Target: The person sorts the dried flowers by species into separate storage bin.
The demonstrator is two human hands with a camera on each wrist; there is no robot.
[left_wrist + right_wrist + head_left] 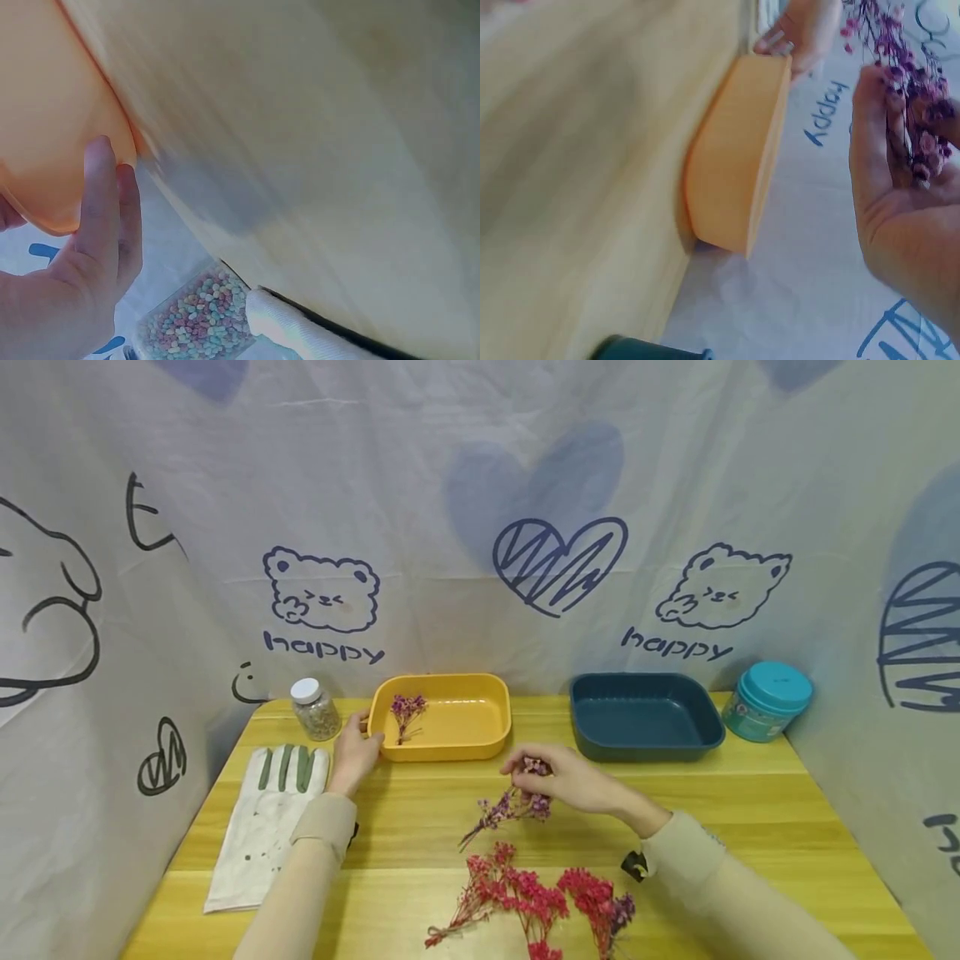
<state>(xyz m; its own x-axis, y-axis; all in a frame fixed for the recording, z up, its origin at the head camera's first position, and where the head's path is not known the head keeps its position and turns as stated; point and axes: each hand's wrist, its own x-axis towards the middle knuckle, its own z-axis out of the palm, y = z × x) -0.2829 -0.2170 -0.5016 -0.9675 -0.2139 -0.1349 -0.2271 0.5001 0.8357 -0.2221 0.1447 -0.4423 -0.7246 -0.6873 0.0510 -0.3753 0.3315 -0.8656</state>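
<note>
My left hand point(356, 756) holds the left end of a yellow plastic tray point(450, 752), its fingers against the outer wall in the left wrist view. Inside that tray, toward the left, lies a small sprig of purple dried flowers point(407, 708). My right hand point(566, 778) pinches another bunch of purple dried flowers point(495, 814) above the table, in front of the tray's right corner. The stems point down and left, while some blossoms show between the fingers in the right wrist view. Several red-pink dried flower sprigs point(487, 887) lie nearer me, with purple blossoms point(622, 912) beside the rightmost.
A dark blue tray point(648, 750) stands at the back right, beside a teal lidded tub point(768, 702). At the back left is a white-capped jar of small colored pebbles point(318, 718). A white glove with green stripes point(258, 839) lies left of my left forearm. Printed cloth hangs behind.
</note>
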